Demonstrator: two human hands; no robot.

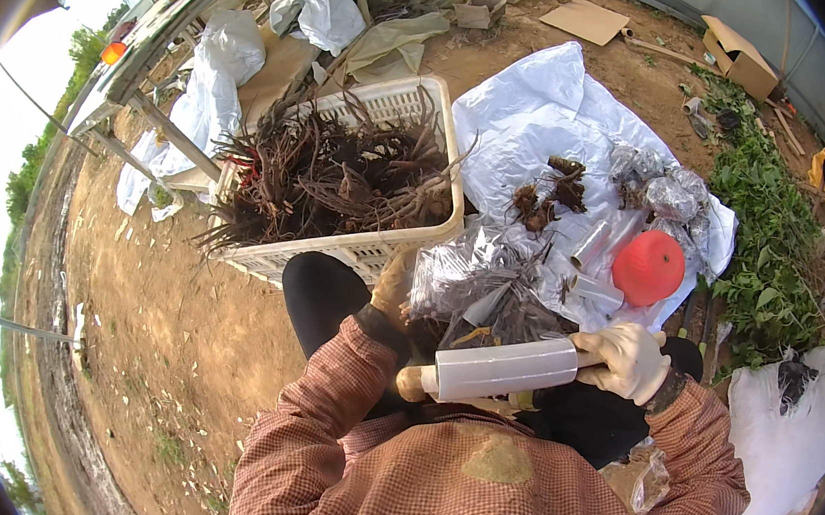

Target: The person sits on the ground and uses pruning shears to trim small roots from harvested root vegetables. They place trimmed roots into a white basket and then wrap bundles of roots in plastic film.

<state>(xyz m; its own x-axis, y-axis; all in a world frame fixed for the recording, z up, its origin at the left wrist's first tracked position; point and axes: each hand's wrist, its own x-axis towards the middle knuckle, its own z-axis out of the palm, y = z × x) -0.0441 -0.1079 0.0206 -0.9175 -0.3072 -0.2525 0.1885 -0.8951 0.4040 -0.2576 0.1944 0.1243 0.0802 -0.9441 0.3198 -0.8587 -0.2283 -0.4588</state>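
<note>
My right hand [622, 361], in a pale glove, grips one end of the core of a roll of clear stretch film [506, 370]. The roll lies slantwise in front of my chest, and a brownish core end sticks out on its left side. Against the left side of a film-wrapped bundle of dark roots [488, 288] is my left hand [393, 286], in a dirt-stained glove, holding it. Its fingers are partly hidden by the bundle. Shiny plastic covers much of the bundle, with root ends showing through.
A cream plastic crate [339, 238] heaped with brown roots [339, 167] stands ahead on the left. On a white sheet [526, 111] lie loose root pieces [551, 197], small film rolls [591, 244], wrapped bundles [671, 198] and a red round object [647, 267]. Green plants [772, 212] lie at right.
</note>
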